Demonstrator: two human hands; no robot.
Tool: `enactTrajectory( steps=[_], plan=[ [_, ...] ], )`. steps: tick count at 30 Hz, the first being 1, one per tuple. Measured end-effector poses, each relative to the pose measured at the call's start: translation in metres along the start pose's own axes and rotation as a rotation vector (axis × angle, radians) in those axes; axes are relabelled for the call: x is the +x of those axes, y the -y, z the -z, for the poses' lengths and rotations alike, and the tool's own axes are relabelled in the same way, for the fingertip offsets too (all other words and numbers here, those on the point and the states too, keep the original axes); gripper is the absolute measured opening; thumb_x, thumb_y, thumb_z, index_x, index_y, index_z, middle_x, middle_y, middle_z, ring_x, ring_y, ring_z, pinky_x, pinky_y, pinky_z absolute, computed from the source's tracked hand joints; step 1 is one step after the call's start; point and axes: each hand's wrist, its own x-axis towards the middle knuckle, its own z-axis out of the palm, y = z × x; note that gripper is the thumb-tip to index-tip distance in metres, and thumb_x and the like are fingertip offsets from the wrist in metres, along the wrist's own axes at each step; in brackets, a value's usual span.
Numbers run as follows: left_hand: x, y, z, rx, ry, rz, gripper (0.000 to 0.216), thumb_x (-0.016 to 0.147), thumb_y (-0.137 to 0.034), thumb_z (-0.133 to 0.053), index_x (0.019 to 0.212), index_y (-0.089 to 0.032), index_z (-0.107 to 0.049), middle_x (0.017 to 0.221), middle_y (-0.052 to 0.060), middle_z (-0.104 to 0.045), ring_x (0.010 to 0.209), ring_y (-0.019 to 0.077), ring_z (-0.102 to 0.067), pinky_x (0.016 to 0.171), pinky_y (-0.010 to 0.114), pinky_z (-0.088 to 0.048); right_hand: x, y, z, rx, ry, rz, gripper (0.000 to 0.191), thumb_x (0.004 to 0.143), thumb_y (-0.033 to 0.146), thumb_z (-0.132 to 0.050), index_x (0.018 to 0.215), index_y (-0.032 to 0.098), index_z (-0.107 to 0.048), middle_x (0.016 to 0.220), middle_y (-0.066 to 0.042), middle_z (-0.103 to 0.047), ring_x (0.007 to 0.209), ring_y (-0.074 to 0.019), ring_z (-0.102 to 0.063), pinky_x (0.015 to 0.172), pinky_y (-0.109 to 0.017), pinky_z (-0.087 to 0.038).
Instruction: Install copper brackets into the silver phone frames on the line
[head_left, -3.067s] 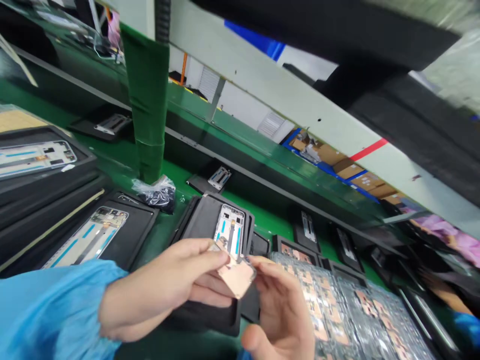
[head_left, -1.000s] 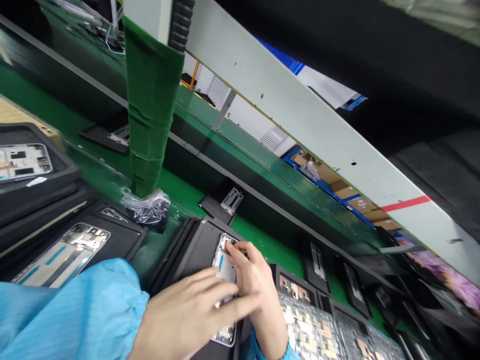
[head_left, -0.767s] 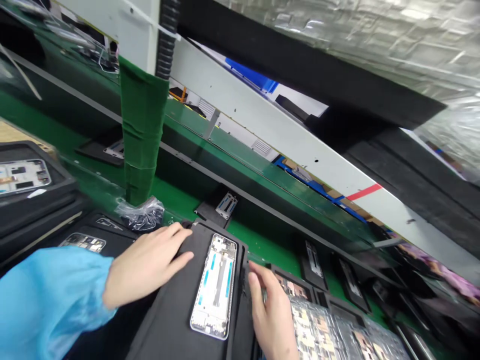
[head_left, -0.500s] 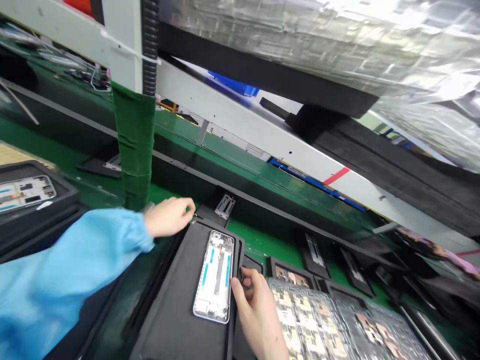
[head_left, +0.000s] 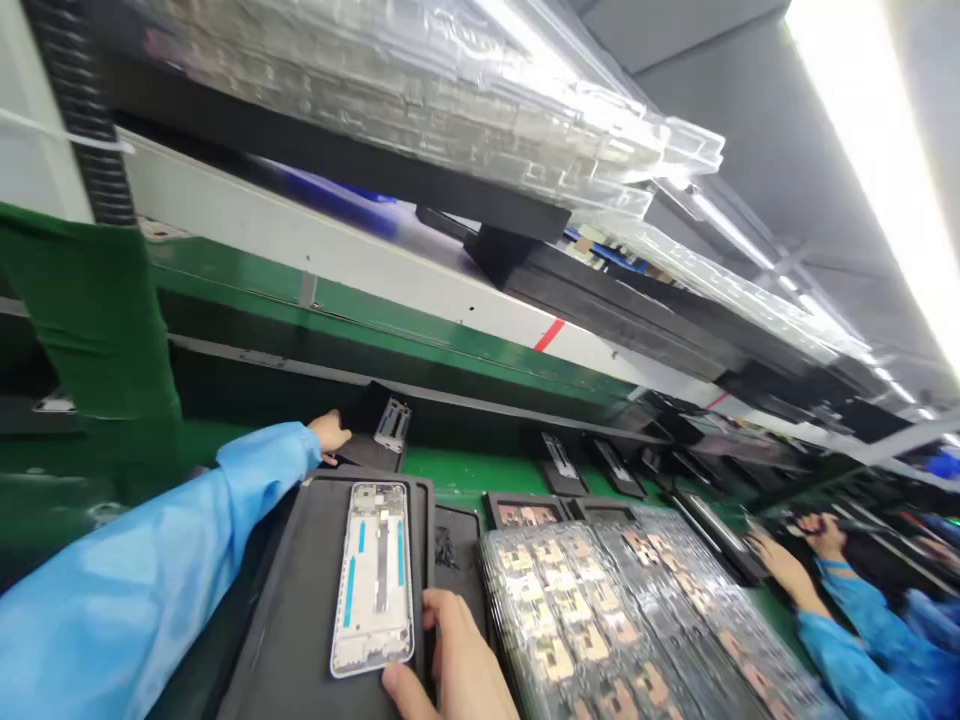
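Observation:
A silver phone frame point(head_left: 376, 580) with blue strips lies on a black tray point(head_left: 300, 610) in front of me. My right hand point(head_left: 454, 660) is at the tray's right rim, fingers curled over it. Its thumb rests beside the frame's lower right corner. Beyond the tray, my left hand point(head_left: 326, 435), in a light blue sleeve, is closed at the left edge of a smaller black tray point(head_left: 367, 455). That tray carries another phone frame point(head_left: 392, 425). Some left fingertips are hidden.
Clear plastic trays point(head_left: 570, 620) of copper-coloured parts stand on the right. More black trays point(head_left: 559, 465) with frames line the green surface. A shelf point(head_left: 375, 280) crosses overhead, and a green-wrapped post point(head_left: 90, 320) stands left. A co-worker's hands point(head_left: 787, 570) are far right.
My view has swung to the right. My left hand has reached forward to the edge of the farther black tray. My right hand has shifted down the near tray's rim, towards the frame's lower corner.

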Motion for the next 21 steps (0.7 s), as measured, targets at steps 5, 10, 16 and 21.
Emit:
enactTrajectory(
  steps=[5,10,16,21],
  plan=[
    [0.000,0.012,0.016,-0.253,-0.071,0.071,0.028,0.101,-0.033,-0.065,0.123,-0.014,-0.063,0.110,0.007,-0.069,0.085,0.0175,-0.070,0.072,0.033,-0.062,0.002,0.006,0.012,0.382,0.069,-0.062,0.052,0.078,0.026,-0.072,0.128,0.023,-0.057,0.101,-0.003,-0.072,0.078,-0.0191,-0.064,0.074,-0.030,-0.047],
    [-0.032,-0.003,0.055,-0.478,-0.260,0.007,0.027,0.100,-0.030,-0.067,0.122,-0.014,-0.063,0.112,0.007,-0.068,0.086,0.0177,-0.069,0.072,0.032,-0.062,0.009,-0.002,0.027,1.020,0.060,-0.137,0.061,0.068,0.043,-0.088,0.117,0.022,-0.059,0.093,-0.004,-0.076,0.077,-0.0189,-0.069,0.073,-0.029,-0.050],
    [-0.089,-0.004,0.084,-0.637,-0.396,-0.056,0.022,0.100,-0.023,-0.068,0.118,-0.014,-0.063,0.098,0.003,-0.067,0.072,0.0125,-0.066,0.061,0.025,-0.059,0.034,-0.020,0.104,0.987,-0.133,-0.128,0.069,0.058,0.044,-0.097,0.114,0.022,-0.065,0.086,-0.004,-0.079,0.069,-0.0209,-0.071,0.062,-0.028,-0.051],
    [-0.117,0.010,0.077,-0.687,-0.475,-0.006,0.023,0.101,-0.022,-0.065,0.122,-0.014,-0.060,0.091,0.000,-0.065,0.063,0.0101,-0.062,0.055,0.022,-0.056,0.065,-0.025,0.139,0.928,-0.028,-0.060,0.063,0.059,0.041,-0.097,0.111,0.023,-0.068,0.088,-0.003,-0.080,0.060,-0.0174,-0.069,0.055,-0.025,-0.050]
  ],
)
